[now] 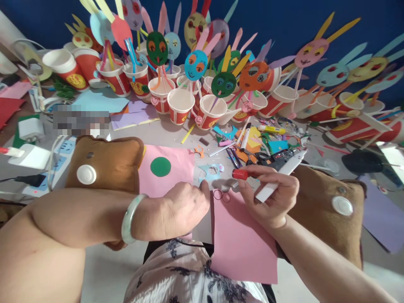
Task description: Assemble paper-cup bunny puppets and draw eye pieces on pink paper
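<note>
My right hand (273,195) pinches a small red cap-like piece (240,174) between thumb and fingers. A long white stick-like object (279,176) also passes through that hand; its exact kind is unclear. Fingers curled, my left hand (176,210) rests low over the table, its index fingertip at the edge of a light blue paper scrap (210,171). Anything inside its curled fingers is hidden. Below my right hand lies a pink paper sheet (244,248) with two small red circles drawn near its top edge. Another pink sheet (183,162) carries a green paper disc (160,166).
Red and white paper cups (179,111) holding paper-faced figures line the back. Brown cushions (105,162) lie on both sides. Markers, scissors (261,159) and paper scraps clutter the centre right. At left stand a power strip (58,164) and white chargers.
</note>
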Available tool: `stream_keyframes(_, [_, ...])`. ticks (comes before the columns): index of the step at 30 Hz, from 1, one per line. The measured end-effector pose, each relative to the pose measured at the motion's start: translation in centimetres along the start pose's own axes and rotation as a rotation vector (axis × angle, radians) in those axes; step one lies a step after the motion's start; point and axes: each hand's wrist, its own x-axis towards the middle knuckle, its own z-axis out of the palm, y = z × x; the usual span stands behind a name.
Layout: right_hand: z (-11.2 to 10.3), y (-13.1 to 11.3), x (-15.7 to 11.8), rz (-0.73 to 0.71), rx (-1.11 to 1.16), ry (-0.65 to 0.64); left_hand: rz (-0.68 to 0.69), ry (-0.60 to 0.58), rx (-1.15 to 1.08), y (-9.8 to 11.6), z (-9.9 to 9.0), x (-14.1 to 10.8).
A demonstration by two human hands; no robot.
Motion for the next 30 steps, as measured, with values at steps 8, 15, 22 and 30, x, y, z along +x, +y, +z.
stream_keyframes(8, [0.1,0.3,0.0,-0.012,0.003,-0.016,-0.038,-0.028,-0.077,0.3,0.8,0.3])
stream_keyframes(15, [0.3,0.2,-0.2,0.030,-0.023,-0.017,-0.046,-0.071,-0.120,0.1,0.6,0.7])
stream_keyframes(22, [1.0,0.1,-0.4,0.142,-0.122,-0.273,-0.059,-0.066,-0.143,0.6,2.0,0.6])
stream_keyframes(30, [1.3,0.7,0.0,0.009,-0.197,-0.316,-0.036,-0.085,-0.129,-0.2,-0.3,0.8])
